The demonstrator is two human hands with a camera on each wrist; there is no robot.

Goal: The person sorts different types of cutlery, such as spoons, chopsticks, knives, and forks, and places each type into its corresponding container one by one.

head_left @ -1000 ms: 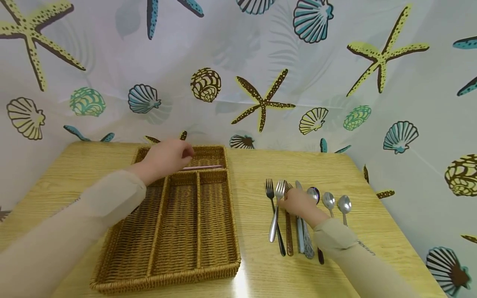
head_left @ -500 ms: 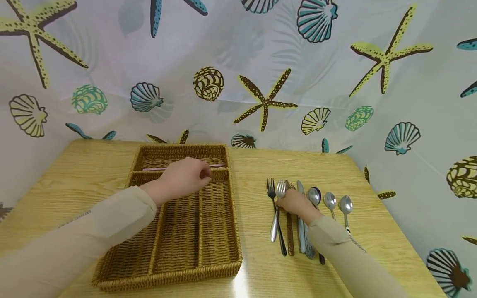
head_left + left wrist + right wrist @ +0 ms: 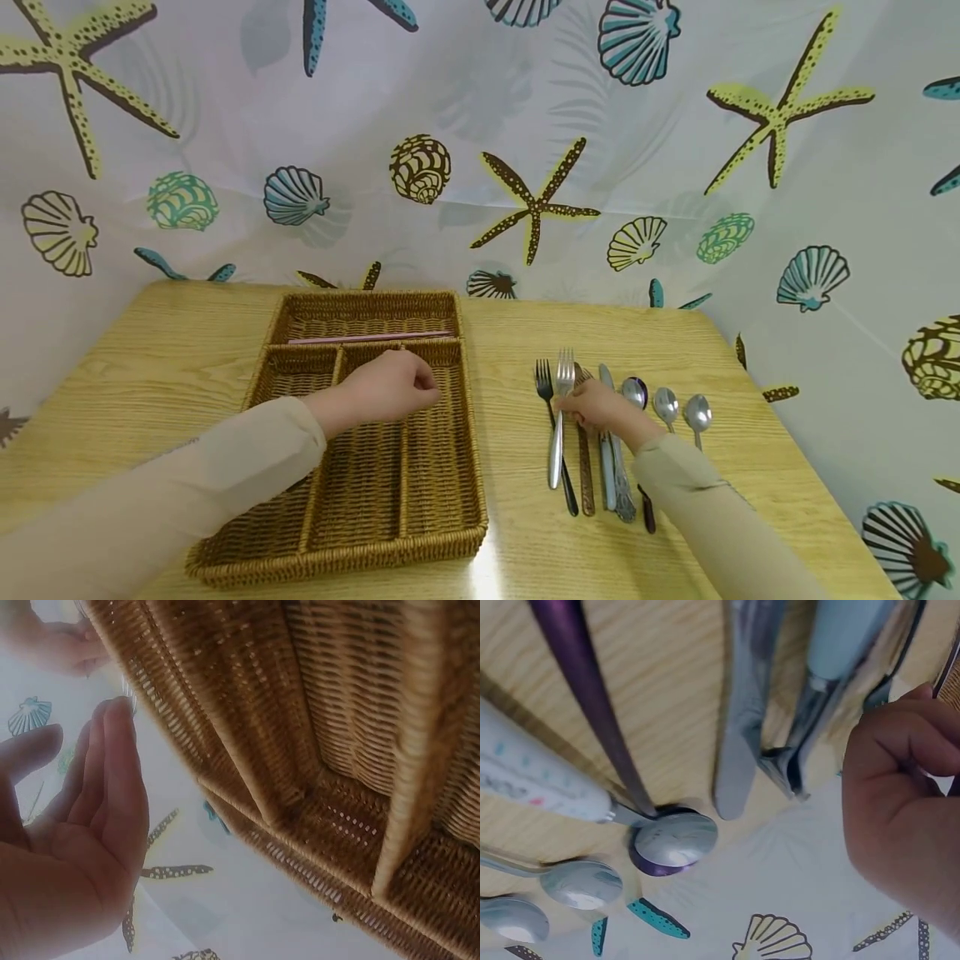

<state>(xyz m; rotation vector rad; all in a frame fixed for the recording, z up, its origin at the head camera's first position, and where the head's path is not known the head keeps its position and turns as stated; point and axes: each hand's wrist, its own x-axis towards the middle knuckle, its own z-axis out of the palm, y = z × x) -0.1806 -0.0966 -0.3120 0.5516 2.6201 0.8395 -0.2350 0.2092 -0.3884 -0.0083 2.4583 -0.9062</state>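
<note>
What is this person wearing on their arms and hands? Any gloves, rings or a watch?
Both arms are covered by long, loose sleeves of pale beige, slightly sheer fabric, ending at the wrists. The left sleeve and the right sleeve look alike, with a faint line of dark marking along each. The left hand and the right hand are bare: no gloves, rings or watch show.

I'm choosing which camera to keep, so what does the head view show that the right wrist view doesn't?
Only the head view shows the wicker tray, the pink stick in its far compartment, the left hand over the tray, and the silver fork that the right hand holds. Only the right wrist view shows the underside of the curled fingers. Both show the knives and spoons.
</note>
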